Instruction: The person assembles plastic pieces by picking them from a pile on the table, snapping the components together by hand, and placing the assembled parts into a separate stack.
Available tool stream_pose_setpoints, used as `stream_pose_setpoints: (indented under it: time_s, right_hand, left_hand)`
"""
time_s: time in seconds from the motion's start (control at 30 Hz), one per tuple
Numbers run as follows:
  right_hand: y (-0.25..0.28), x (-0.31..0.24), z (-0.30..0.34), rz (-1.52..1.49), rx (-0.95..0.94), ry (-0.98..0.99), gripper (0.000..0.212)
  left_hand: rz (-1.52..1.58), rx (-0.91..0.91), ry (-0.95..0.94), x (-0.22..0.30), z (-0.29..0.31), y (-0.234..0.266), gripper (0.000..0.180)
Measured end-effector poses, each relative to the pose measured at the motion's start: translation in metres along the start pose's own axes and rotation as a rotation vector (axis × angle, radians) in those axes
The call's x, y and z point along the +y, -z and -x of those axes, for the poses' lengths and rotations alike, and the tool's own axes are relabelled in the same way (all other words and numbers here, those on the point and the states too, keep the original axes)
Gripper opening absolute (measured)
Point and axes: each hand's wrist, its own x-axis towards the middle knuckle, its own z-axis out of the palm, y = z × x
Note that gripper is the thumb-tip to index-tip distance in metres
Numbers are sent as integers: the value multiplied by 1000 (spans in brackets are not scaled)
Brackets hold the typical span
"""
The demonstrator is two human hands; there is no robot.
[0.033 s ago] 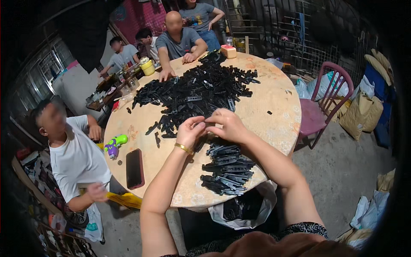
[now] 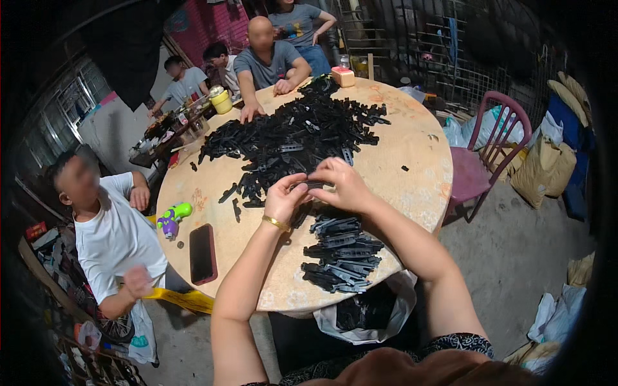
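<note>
My left hand [image 2: 286, 199], with a gold bangle at the wrist, and my right hand [image 2: 342, 186] meet over the near middle of the round table. A small, narrow black plastic piece [image 2: 318, 184] is pinched between their fingers. Beyond them spreads a large heap of loose black plastic pieces [image 2: 283, 138]. Closer to me, beside my right forearm, similar pieces lie stacked in neat rows [image 2: 342, 251]. Fingers partly hide the held piece, so its exact kind is unclear.
A dark phone [image 2: 203, 254] and a green-and-purple toy [image 2: 172, 220] lie on the table [image 2: 412, 148] at left. An open white bag [image 2: 403, 302] with black contents hangs below the near edge. Co-workers sit left and far; one person's hand [image 2: 252, 112] touches the heap. A purple chair [image 2: 479, 174] stands right.
My right hand's fingers have risen slightly, and the black piece shows more clearly between my hands. At left, the seated person's lower hand has moved up a little.
</note>
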Motion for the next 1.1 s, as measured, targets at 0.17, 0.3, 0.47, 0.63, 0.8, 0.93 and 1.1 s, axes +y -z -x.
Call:
stream_pose_setpoints:
  time_s: [0.17,0.3,0.47,0.63,0.8,0.93,1.1]
  right_hand:
    - [5,2,7,-367,-287,-425,38]
    - [6,5,7,-125,-347,-210,39]
    - [11,1,3,-128,-416,-221,32]
    - [13,-7,2,-1,-340,-164,27]
    - [13,-6,3,-9,-317,-146,23]
    - [9,-2,4,31,-306,-107,22]
    - [4,5,3,-244,-252,-302,22]
  left_hand:
    - [-604,-46,-292,1,6,3,28]
    - [-973,-85,-552,2,4,4,25]
    - [-1044,-73,-598,10,9,-4,21]
    - [-1060,-82,-655,18,14,-5,24]
    - [-1071,-109,-721,18,13,-2,24]
    - [-918,-126,-563,19,10,0,23]
    - [-802,-80,-328,19,7,12,26]
